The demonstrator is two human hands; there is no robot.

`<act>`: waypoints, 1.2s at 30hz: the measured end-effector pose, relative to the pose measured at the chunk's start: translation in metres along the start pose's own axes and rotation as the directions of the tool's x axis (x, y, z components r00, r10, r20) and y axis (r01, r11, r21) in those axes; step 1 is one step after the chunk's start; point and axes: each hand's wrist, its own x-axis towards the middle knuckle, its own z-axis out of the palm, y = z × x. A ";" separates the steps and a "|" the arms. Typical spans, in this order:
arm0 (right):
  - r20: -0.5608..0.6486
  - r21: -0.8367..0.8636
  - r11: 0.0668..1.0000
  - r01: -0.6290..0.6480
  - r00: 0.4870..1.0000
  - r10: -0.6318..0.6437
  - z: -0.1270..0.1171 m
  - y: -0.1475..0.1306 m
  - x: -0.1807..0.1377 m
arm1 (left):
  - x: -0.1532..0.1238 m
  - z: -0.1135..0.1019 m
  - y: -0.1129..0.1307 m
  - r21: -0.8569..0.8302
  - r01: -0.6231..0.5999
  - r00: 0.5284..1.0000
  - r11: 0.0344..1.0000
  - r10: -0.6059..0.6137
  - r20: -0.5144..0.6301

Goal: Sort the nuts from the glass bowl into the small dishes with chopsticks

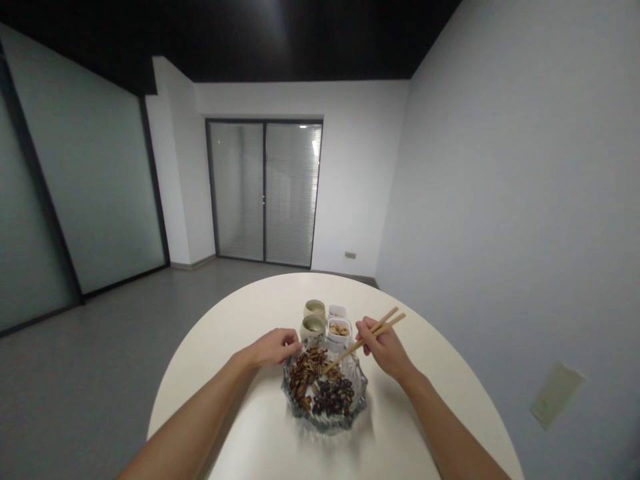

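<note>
A scalloped clear glass bowl (325, 425) stands on the table before me. Long brown pieces (303, 375) fill its left and far side, and dark, rounder pieces (334, 397) lie at the near right. My left hand (278, 346) is at the bowl's upper left rim, with its fingers curled against the glass. In my right hand (382, 344) is a pair of wooden chopsticks (356, 346), slanting down to the left. Their tips reach in among the brown pieces near the middle of the bowl; whether they pinch a piece is too small to tell.
Behind the bowl stand two pale green cups (313, 325) and two small white containers (338, 339). Light tan pieces (340, 329) fill the nearer container. Everything rests on a round white table (250, 440), with a wall (500, 200) close on the right.
</note>
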 end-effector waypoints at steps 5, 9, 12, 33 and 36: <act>0.027 -0.017 1.000 0.015 1.000 -0.015 0.000 -0.006 -0.001 | 0.000 -0.001 0.005 0.009 -0.012 1.000 1.000 0.012 -0.004; 0.049 -0.034 0.999 0.028 0.998 -0.027 -0.002 -0.011 -0.002 | 0.000 -0.002 0.008 0.010 -0.005 1.000 1.000 0.005 -0.001; 0.061 -0.041 0.998 0.047 0.997 -0.044 -0.003 -0.011 -0.002 | 0.000 -0.002 0.006 0.002 -0.002 1.000 1.000 0.002 -0.001; 0.029 -0.037 0.999 0.011 1.000 -0.010 -0.004 -0.010 -0.001 | -0.001 -0.001 0.002 -0.023 -0.018 1.000 1.000 0.018 -0.002; 0.046 -0.048 0.999 0.014 0.999 -0.012 -0.004 -0.011 -0.001 | -0.001 -0.001 0.004 -0.005 -0.019 1.000 1.000 0.019 -0.007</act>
